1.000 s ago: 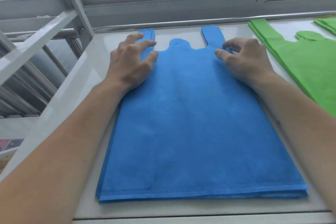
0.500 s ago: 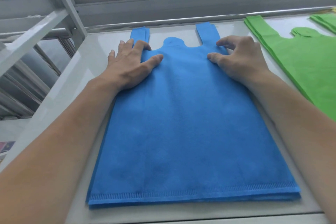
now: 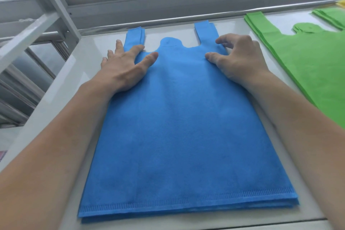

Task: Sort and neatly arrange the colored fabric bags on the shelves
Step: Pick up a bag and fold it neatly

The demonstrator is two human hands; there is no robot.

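Your left hand [image 3: 122,67] lies flat, fingers spread, on the blue bags [image 3: 179,127] stacked on the white shelf [image 3: 61,87]. Your right hand [image 3: 240,58] rests on the stack's upper right corner, fingers bent, gripping nothing. Green bags [image 3: 308,61] lie right of the blue stack.

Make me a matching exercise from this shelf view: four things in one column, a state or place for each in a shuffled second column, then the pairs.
Column 1
1. blue bags
2. green bags
3. left hand
4. right hand

Column 2
A. fingers curled, tips on the blue stack's right strap
B. stack under both hands
C. lying flat, fingers straight
D. stack at the shelf's right side, untouched

Pairs: 1-B, 2-D, 3-C, 4-A
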